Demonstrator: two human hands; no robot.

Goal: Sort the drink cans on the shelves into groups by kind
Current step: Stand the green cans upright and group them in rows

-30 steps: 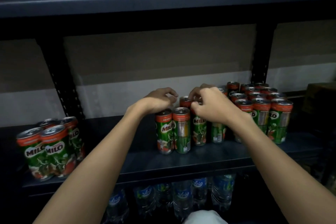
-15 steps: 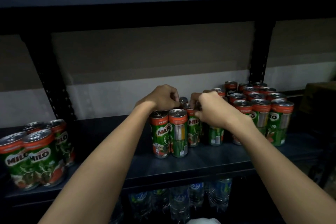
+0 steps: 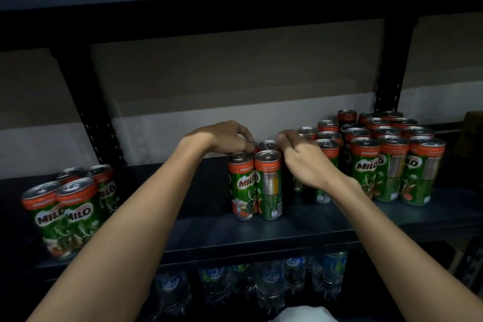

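Curling its fingers, the left hand pinches the rim of a back can at mid-frame; the right hand curls over cans beside it, its grip hidden. Both forearms reach up from the lower corners. Slim green metal cans stand upright on the dark shelf.

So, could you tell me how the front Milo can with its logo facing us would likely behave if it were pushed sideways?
The Milo can is tall and slim, so a push near its rim would probably tip it. It looks unopened, so likely heavy for its size. It touches its neighbour can, which may slide along too.
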